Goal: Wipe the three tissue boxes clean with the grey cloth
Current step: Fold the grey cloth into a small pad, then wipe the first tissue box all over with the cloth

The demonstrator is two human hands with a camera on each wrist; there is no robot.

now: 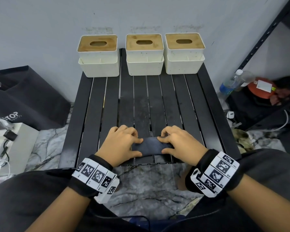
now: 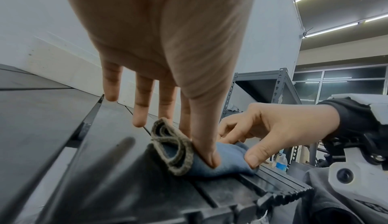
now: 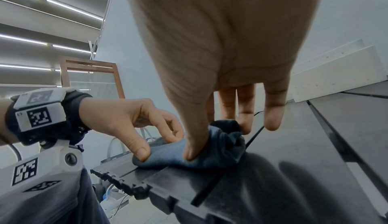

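The grey cloth (image 1: 151,147) lies bunched at the near edge of the black slatted table (image 1: 191,101), and both hands are on it: the left hand (image 1: 120,144) pinches its left end between thumb and fingers, while the right hand (image 1: 179,143) pinches the right end the same way. Well apart, along the far edge, the three tissue boxes (image 1: 144,54) stand in a row against the wall.
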